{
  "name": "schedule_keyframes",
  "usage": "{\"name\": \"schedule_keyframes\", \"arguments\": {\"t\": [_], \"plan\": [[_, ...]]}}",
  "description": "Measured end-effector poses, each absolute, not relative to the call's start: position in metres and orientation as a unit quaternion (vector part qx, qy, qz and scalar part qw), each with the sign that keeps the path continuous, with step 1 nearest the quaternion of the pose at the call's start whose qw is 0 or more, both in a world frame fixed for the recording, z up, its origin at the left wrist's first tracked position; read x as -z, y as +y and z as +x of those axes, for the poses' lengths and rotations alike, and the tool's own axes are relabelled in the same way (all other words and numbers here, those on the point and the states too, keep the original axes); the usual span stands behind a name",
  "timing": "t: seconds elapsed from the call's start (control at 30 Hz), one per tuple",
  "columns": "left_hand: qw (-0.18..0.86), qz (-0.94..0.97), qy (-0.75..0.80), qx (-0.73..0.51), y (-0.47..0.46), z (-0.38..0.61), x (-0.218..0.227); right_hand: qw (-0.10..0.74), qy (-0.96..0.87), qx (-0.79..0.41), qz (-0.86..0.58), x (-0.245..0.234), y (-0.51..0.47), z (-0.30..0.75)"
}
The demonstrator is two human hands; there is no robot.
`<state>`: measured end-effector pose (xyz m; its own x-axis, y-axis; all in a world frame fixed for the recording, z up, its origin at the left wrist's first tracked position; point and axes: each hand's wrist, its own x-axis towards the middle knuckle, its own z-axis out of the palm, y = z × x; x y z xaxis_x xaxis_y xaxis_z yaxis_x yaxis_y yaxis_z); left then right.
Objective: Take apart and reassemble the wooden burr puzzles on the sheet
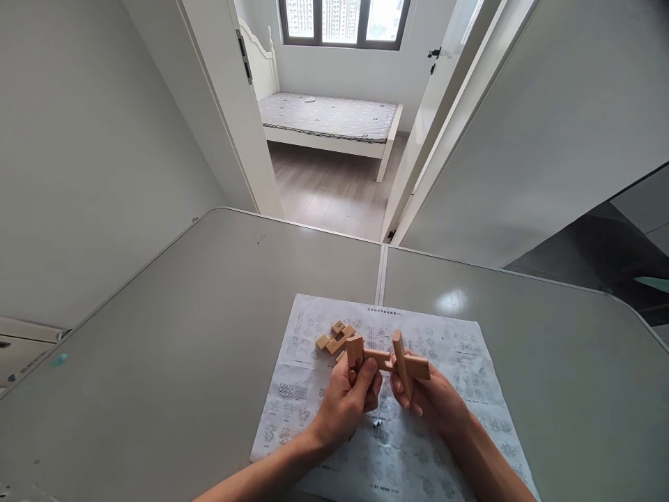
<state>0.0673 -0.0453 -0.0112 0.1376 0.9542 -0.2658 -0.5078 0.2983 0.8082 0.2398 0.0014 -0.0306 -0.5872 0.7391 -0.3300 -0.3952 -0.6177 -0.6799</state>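
Observation:
Above a printed sheet (282, 418), my left hand (348, 404) is closed around a notched wooden puzzle piece (355, 351), thumb pressed on its front. A longer wooden bar (377, 358) runs between the two hands. My right hand (428, 397) pinches an upright wooden puzzle piece (401, 366) that crosses a horizontal wooden block (419, 367); whether they interlock I cannot tell. Behind my left hand, several loose wooden puzzle pieces (337, 337) lie on the paper. My fingers hide part of the held wood.
The grey table (182, 348) has a seam (382, 272) across its far half. Beyond its far edge is a doorway with an open white door (433, 104), and a bed (334, 118) under a window (345, 21). Walls flank both sides.

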Motion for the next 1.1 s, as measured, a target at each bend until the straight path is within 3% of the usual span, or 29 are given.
{"name": "schedule_keyframes", "arguments": {"t": [0.33,0.67,1.0,1.1], "plan": [[0.710,0.299,0.382,-0.511,-0.045,0.065,0.009,0.348,-0.311,-0.826,-0.317,0.026,-0.002,0.237],[0.729,0.258,0.373,-0.513,-0.046,0.064,0.004,0.493,-0.215,-0.773,-0.336,0.037,0.005,0.244],[0.718,0.325,0.356,-0.502,-0.048,0.057,-0.003,0.476,-0.277,-0.753,-0.360,0.029,0.005,0.236],[0.668,0.390,0.379,-0.507,-0.044,0.051,-0.009,0.466,-0.292,-0.754,-0.361,0.028,0.005,0.236]]}}
